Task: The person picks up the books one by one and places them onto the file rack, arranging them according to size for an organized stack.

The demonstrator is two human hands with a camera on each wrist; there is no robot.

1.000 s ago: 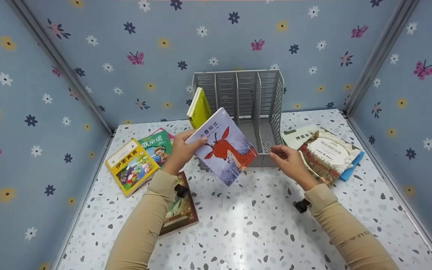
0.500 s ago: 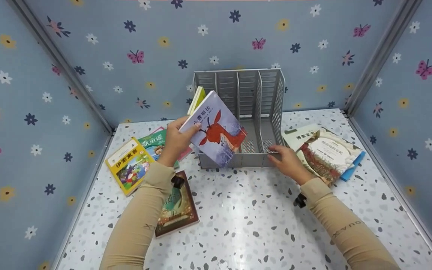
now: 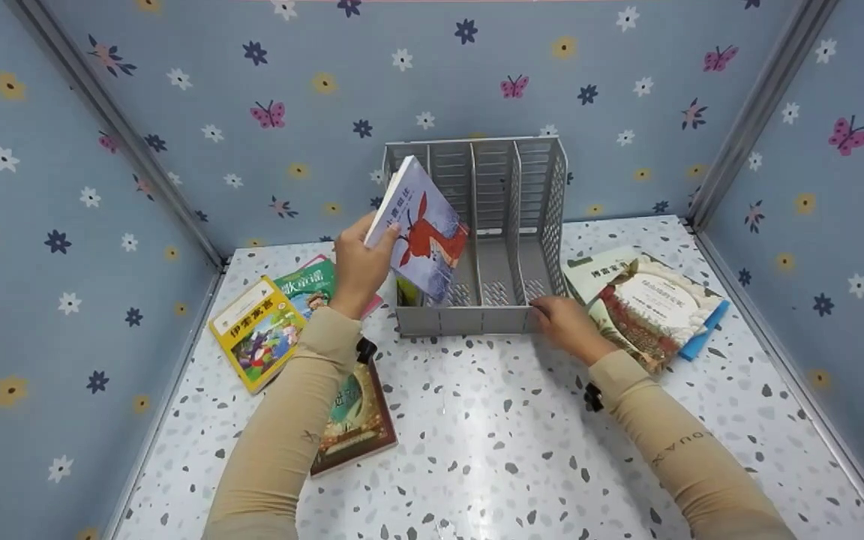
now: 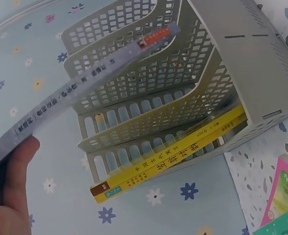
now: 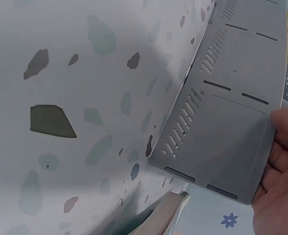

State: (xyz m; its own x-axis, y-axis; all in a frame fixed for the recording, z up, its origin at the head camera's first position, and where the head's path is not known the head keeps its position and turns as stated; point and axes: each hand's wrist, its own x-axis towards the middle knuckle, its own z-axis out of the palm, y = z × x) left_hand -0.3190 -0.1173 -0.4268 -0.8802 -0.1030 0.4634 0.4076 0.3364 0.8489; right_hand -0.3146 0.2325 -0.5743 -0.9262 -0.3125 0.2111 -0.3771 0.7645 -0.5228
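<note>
My left hand (image 3: 361, 270) pinches a thin purple picture book (image 3: 432, 236) with a red deer on its cover by its spine side. The book hangs tilted over the left part of a grey divided book rack (image 3: 492, 321), its lower corner just behind the front wall. Yellow books (image 4: 168, 156) lean in the leftmost compartment, seen in the left wrist view and mostly hidden behind the purple book in the head view. My right hand (image 3: 571, 326) grips the rack's front rim at its right corner, fingers curled at the edge in the right wrist view.
Left of the rack lie a yellow book (image 3: 259, 334) and a green one (image 3: 308, 285) over a pink one. A brown-bordered book (image 3: 361, 420) lies nearer, partly under the left forearm. Several overlapping books (image 3: 657, 307) lie on the right. Patterned walls (image 3: 177, 135) enclose the table.
My left hand has carried the purple book away from me and left, from in front of the rack to over its left compartments. My right hand has closed on the rack's front right rim.
</note>
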